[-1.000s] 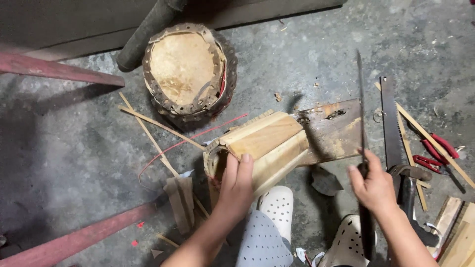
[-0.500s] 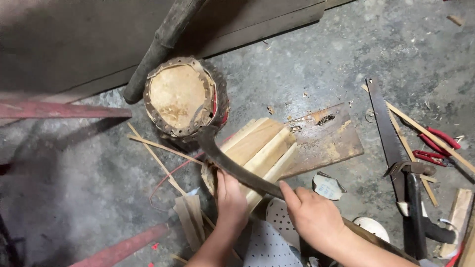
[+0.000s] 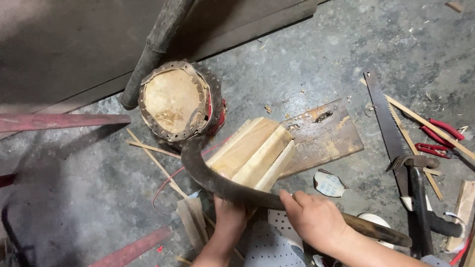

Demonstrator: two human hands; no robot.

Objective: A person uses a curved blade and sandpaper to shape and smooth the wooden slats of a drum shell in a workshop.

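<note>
Right hand (image 3: 316,222) clamped around curved billhook (image 3: 222,185) handle, blade lying across split wood block (image 3: 257,151). Left hand (image 3: 228,215) closed on block's near end, steadying it

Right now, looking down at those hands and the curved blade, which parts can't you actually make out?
- Head view: the left hand fingers, hidden behind the curved blade and the wood block.
- How the right hand closes under the handle; only its back shows.
- The blade's cutting edge against the block, too dark to tell.
- The hammer handle's end, cut by the bottom edge.
- The red pliers, partly hidden under a wood strip.
</note>
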